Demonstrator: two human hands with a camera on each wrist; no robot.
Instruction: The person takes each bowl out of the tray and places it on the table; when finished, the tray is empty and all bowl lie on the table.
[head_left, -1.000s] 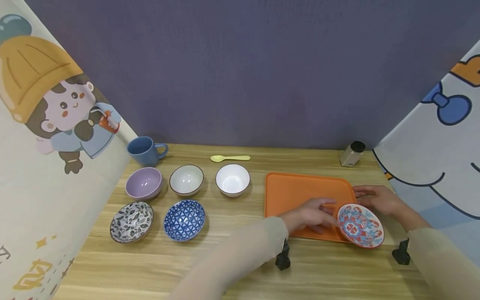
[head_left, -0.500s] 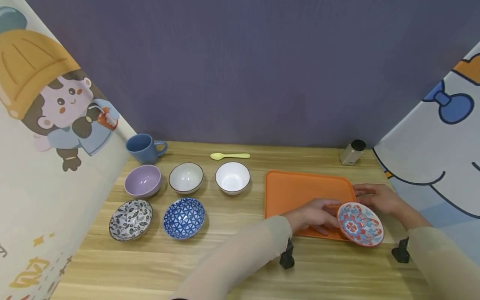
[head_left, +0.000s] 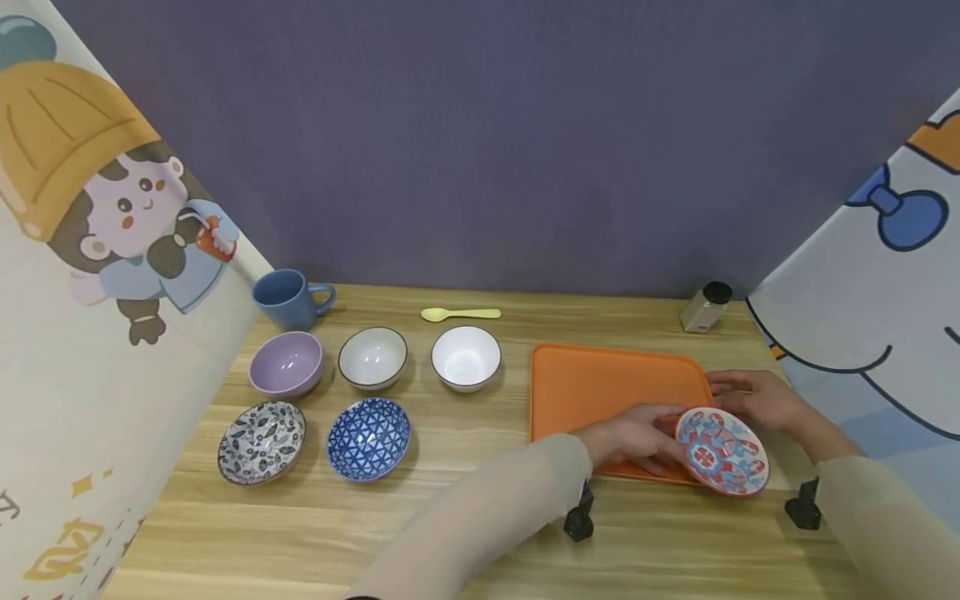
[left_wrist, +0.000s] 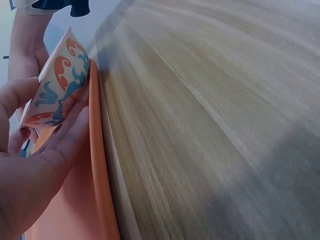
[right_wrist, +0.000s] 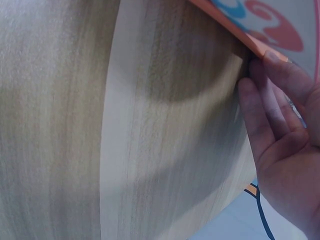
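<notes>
A red, blue and white patterned bowl (head_left: 722,452) sits tilted over the near right corner of the orange tray (head_left: 592,379). My left hand (head_left: 637,435) holds its left side; in the left wrist view the thumb is at the rim of the bowl (left_wrist: 62,82) and the fingers reach beneath it. At the tray's right edge is my right hand (head_left: 761,402). In the right wrist view, the thumb of this hand (right_wrist: 285,135) lies on the tray's edge (right_wrist: 235,27) and the other fingers are below it, pinching the edge.
Left on the wooden table stand a blue mug (head_left: 288,300), a purple bowl (head_left: 287,364), two white bowls (head_left: 372,358), a black-patterned bowl (head_left: 262,443) and a blue-patterned bowl (head_left: 369,439). A yellow spoon (head_left: 461,314) and a black-capped jar (head_left: 707,307) lie near the back wall.
My left hand has shifted slightly right, closer against the bowl, with its fingers now at the bowl's side. The right hand, bowl and tray have hardly moved.
</notes>
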